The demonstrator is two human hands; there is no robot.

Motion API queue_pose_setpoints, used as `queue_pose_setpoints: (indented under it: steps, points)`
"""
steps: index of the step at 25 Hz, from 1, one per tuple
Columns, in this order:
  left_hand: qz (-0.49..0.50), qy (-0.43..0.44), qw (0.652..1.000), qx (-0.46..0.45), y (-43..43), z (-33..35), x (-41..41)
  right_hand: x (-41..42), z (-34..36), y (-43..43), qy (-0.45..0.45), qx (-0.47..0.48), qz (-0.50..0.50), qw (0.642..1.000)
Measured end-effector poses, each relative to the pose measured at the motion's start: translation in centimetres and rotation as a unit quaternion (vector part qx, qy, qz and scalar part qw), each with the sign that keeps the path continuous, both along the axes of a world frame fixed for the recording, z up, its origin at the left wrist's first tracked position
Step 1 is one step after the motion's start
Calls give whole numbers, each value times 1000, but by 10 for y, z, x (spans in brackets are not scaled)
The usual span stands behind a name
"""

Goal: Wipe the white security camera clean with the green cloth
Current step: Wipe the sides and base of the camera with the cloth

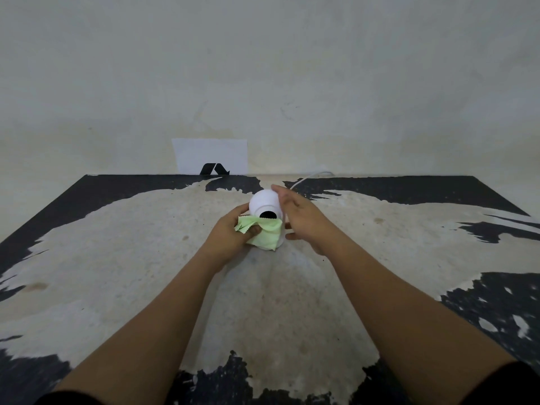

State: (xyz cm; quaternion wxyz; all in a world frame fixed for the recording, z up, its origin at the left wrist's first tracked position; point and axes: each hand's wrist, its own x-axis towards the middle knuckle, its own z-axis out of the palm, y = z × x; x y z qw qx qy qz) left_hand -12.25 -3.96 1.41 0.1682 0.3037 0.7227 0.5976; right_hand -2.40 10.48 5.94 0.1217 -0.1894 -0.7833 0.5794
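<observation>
The white security camera stands upright near the middle of the table, its round head showing a black lens that faces me. The light green cloth is pressed against the camera's front below the lens and covers its base. My left hand grips the cloth on the camera's left side. On the right side, my right hand wraps around the camera, fingers reaching over the head and thumb low by the base.
The table has a worn top, pale with black patches at the edges. A white cable runs from behind the camera to the wall. A white paper with a black mark leans on the wall behind.
</observation>
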Motion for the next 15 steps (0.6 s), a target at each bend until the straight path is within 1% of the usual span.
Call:
queue_pose_setpoints:
  steps: [4,7,8,9,11,12,15]
  points:
    - [-9,-50,999,3,1,10,-8,-2,0,2,-7,-52,-13,999]
    - [-8,-56,998,5,2,12,-6,-3,1,2,-1,-83,-7,997]
    - [-4,-35,999,-4,1,10,-5,-3,1,3,1,-90,-3,996]
    - [0,6,1000,-22,0,8,-5,-3,1,3,2,-93,-1,996]
    - [9,103,991,-79,3,3,-3,-2,-1,4,12,-97,-4,995]
    - [26,127,986,-101,6,3,0,-2,-2,3,19,-101,-5,995]
    - [84,115,985,-100,21,4,16,-2,-3,2,38,-105,-3,994]
